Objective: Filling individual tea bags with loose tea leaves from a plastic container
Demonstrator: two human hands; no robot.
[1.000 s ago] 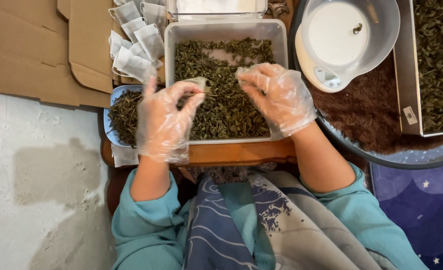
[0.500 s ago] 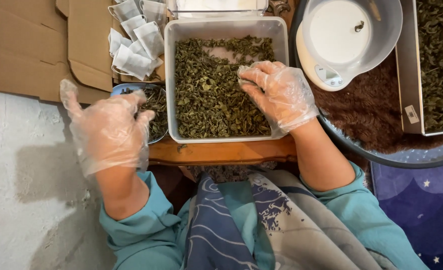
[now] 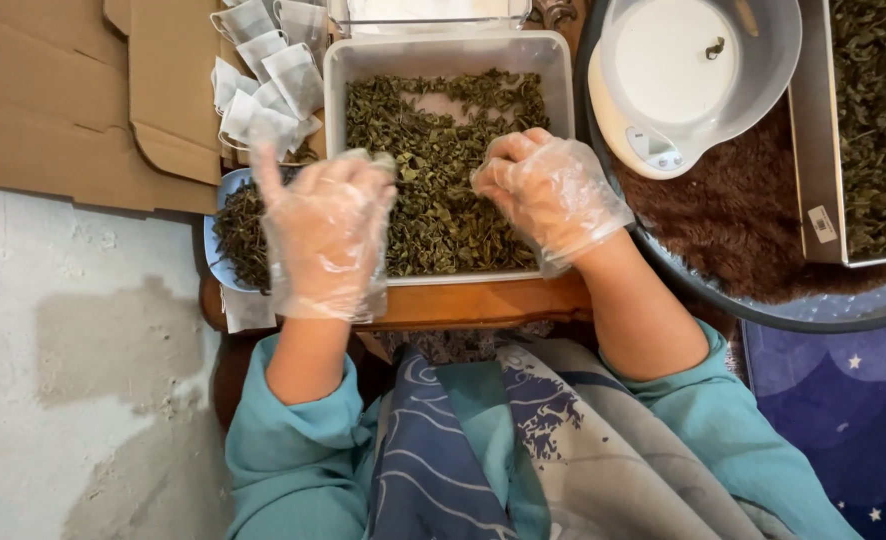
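Observation:
Both my hands wear loose clear plastic gloves. My left hand [image 3: 323,235] hovers with fingers spread over the left rim of a white rectangular tub [image 3: 450,48] and holds nothing I can see. The tub is filled with dried green leaves [image 3: 443,205]. My right hand [image 3: 553,195] rests in the tub's right half, its fingers bunched together on some of the leaves. A blue plate [image 3: 210,250] heaped with dried stems [image 3: 238,228] sits just left of the tub, partly under my left hand.
Several empty white tea bags [image 3: 263,90] lie on flattened cardboard [image 3: 53,100] at the back left. At the back right a white scale carrying a clear bowl [image 3: 683,70] stands on a brown furry mat [image 3: 743,220]. A metal tray of leaves [image 3: 878,120] fills the far right.
My left hand swung left over the blue plate, where the piece it pinched left its fingers, then came back to the tub's left rim. My right hand stayed in the leaves.

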